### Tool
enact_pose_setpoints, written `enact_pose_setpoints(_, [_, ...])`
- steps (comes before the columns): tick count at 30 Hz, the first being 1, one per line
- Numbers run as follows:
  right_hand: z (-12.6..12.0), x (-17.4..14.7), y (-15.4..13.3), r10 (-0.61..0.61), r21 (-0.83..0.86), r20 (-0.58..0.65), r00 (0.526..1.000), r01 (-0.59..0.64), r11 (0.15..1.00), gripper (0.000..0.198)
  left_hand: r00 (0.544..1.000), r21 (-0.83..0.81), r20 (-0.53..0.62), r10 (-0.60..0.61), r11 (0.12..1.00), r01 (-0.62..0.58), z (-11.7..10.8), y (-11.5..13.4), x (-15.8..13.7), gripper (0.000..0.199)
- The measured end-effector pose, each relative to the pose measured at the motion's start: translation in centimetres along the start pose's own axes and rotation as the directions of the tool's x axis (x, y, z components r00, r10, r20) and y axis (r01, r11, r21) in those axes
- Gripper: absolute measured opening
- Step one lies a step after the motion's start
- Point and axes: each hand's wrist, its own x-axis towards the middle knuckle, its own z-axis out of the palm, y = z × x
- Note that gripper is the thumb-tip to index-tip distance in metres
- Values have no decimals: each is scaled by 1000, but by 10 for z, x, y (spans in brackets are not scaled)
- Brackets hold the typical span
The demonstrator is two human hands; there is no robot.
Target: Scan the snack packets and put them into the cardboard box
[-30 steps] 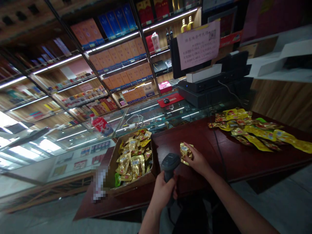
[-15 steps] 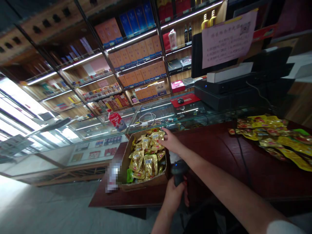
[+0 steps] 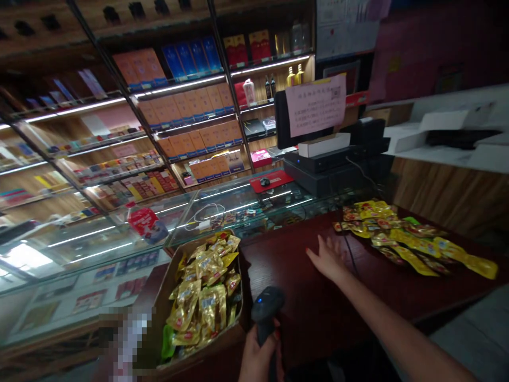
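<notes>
My left hand (image 3: 257,350) is wrapped round the handle of a dark barcode scanner (image 3: 268,305), which shows a small blue light and is held upright at the table's front. My right hand (image 3: 328,258) hovers over the dark red wooden table (image 3: 286,254), fingers spread and holding nothing. Left of the scanner stands an open cardboard box (image 3: 243,331) full of gold snack packets (image 3: 212,307), with a green one at its corner. To the right of my right hand lies a spread of yellow and gold snack packets (image 3: 413,241).
Behind the table runs a glass display counter (image 3: 191,212) with a red-labelled bottle (image 3: 147,223), a white cable (image 3: 210,215) and a mouse (image 3: 264,182). A monitor (image 3: 282,122) with a pink notice stands at the back. Shelves of boxes (image 3: 191,109) line the wall.
My right hand has left the box of packets and swung right over the table, empty. The view has turned to the right. My left hand keeps hold of the barcode scanner.
</notes>
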Motion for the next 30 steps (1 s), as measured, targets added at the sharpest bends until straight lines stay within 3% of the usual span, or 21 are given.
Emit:
enact_pose_setpoints(2, [-17,13,27,17,-137,-58,998,-25,990,77,999,17,-29,15,1000,-15,0,0,0,55])
enact_pose_setpoints(5, [-34,39,45,-38,-306,-122,992,-1,952,73,999,14,-34,13,1000,-12,2,2,-1,53])
enact_pose_setpoints(8, [-34,64,47,-114,-375,-110,987,65,925,70,999,-1,-33,8,1000,-8,4,4,-2,53])
enact_pose_setpoints(11, [-22,68,38,-164,-406,-76,984,120,906,70,998,12,-69,11,1000,-10,4,6,-4,55])
enact_pose_setpoints(14, [-11,42,23,-243,-357,-54,969,209,910,67,997,31,-76,12,999,-10,4,6,-4,54])
enact_pose_setpoints(17, [-6,-7,8,-365,-180,-45,930,352,919,56,999,27,-33,32,999,-31,4,6,-5,52])
enact_pose_setpoints(22, [-12,-82,-1,-520,44,-43,853,522,852,34,999,31,-36,40,999,-39,7,8,-5,55])
enact_pose_setpoints(25, [-16,-95,1,-557,141,-32,830,555,820,31,999,66,-31,43,997,-41,10,10,-6,57])
enact_pose_setpoints(30, [-9,-89,-1,-488,103,-169,856,508,855,43,998,99,-33,50,994,-47,14,14,-8,54])
